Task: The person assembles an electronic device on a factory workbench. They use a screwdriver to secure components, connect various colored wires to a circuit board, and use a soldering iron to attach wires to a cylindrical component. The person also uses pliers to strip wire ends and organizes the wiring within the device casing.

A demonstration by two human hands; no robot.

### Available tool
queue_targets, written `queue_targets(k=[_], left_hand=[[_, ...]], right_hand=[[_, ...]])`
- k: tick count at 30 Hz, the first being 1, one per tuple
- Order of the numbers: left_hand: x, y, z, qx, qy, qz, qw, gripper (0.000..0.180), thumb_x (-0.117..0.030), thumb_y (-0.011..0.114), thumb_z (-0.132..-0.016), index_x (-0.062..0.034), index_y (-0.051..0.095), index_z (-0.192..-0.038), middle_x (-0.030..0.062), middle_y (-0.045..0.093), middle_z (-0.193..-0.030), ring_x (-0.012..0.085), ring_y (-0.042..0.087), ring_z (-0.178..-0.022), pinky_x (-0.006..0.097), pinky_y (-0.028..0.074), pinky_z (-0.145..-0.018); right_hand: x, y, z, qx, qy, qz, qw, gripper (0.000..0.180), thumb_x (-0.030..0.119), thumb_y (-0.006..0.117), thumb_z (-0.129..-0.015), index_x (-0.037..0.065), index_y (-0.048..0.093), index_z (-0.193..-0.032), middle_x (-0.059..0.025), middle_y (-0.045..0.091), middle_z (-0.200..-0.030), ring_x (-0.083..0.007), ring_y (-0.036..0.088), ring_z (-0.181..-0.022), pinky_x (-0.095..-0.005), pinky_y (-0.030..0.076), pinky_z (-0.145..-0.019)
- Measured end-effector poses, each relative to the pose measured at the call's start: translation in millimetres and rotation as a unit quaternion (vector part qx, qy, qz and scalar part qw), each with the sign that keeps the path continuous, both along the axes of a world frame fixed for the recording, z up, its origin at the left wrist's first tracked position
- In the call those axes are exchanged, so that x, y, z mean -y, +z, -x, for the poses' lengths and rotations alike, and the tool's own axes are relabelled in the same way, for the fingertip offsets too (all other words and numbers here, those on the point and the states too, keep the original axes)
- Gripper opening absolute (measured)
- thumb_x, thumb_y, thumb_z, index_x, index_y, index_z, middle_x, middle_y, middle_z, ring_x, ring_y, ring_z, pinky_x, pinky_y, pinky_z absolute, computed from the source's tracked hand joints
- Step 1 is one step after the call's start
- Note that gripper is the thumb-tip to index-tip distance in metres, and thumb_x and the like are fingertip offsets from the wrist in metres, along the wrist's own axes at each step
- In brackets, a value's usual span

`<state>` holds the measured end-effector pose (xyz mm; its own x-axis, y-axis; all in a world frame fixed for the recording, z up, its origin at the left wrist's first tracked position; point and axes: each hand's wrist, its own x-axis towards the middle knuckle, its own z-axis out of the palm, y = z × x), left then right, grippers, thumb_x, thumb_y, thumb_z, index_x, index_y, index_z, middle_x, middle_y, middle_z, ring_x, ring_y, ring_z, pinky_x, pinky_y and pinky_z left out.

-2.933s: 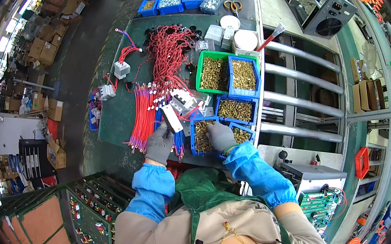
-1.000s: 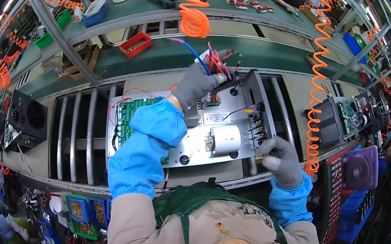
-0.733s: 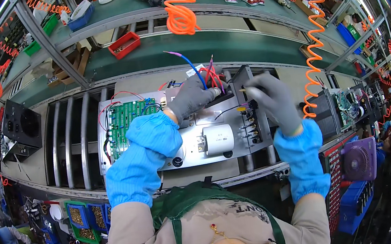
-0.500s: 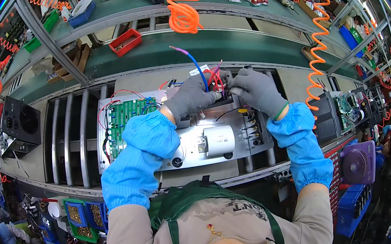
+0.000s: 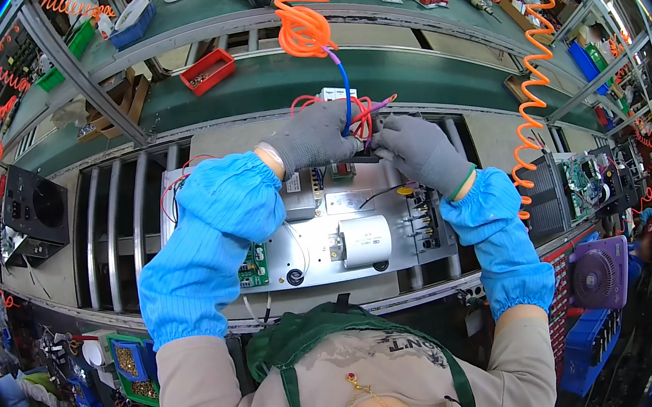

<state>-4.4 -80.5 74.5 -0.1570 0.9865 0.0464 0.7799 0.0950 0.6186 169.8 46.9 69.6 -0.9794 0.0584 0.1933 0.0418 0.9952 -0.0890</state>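
My gloved left hand (image 5: 310,137) is closed at a bundle of red wires (image 5: 363,119) and a blue wire (image 5: 347,92) that stands up with a purple end. Just right of it, my gloved right hand (image 5: 420,148) has its fingers pinched at the base of the same wires. What those fingertips hold is hidden; a dark part shows beneath them. Both hands are over the far edge of a metal chassis plate (image 5: 315,245). On the plate lie a white cylindrical capacitor (image 5: 366,241) and a green circuit board (image 5: 253,266), mostly covered by my left sleeve.
The chassis rests on a roller conveyor (image 5: 112,236). A black-cased unit (image 5: 37,204) stands left, and a finned heatsink unit (image 5: 542,191) right. Beyond are a red parts bin (image 5: 208,72) and hanging orange coiled hoses (image 5: 304,29). A purple fan (image 5: 598,273) is at the near right.
My left hand and the wire bundle have shifted a little farther from me, and the blue wire stands more upright. My left forearm has swung over the circuit board. The right hand has barely moved.
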Motion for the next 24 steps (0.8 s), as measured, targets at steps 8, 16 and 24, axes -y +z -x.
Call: queue_targets(k=[8,16,24], left_hand=[[7,-29,4,0.124,-0.016,-0.03,0.992,0.054,-0.014,0.066,-0.076,-0.0081,0.051,-0.128,0.0158,0.061,-0.108,0.0255,0.059,-0.103,0.035,0.045,-0.089],[6,-29,-3,0.169,0.014,0.004,0.985,0.059,-0.017,0.068,-0.078,-0.0068,0.047,-0.133,0.0143,0.059,-0.119,0.0219,0.057,-0.109,0.034,0.044,-0.094],[7,-50,-3,0.2,0.02,-0.107,0.974,0.062,-0.041,0.061,-0.087,-0.0085,0.042,-0.137,0.0161,0.051,-0.13,0.0267,0.049,-0.121,0.035,0.037,-0.1]], right_hand=[[16,-12,-12,0.011,0.003,0.016,1.0,0.036,0.009,0.053,-0.08,0.011,0.058,-0.116,-0.0101,0.058,-0.086,-0.0293,0.06,-0.078,-0.0408,0.049,-0.065],[7,23,-24,-0.042,-0.168,0.699,0.694,0.04,-0.002,0.04,-0.084,-0.007,0.05,-0.122,-0.0129,0.062,-0.105,-0.0156,0.064,-0.087,-0.0241,0.053,-0.074],[44,43,-22,0.045,-0.184,0.565,0.803,0.048,0.005,0.045,-0.092,0.002,0.034,-0.139,-0.0158,0.065,-0.095,-0.0132,0.065,-0.072,-0.0239,0.054,-0.061]])
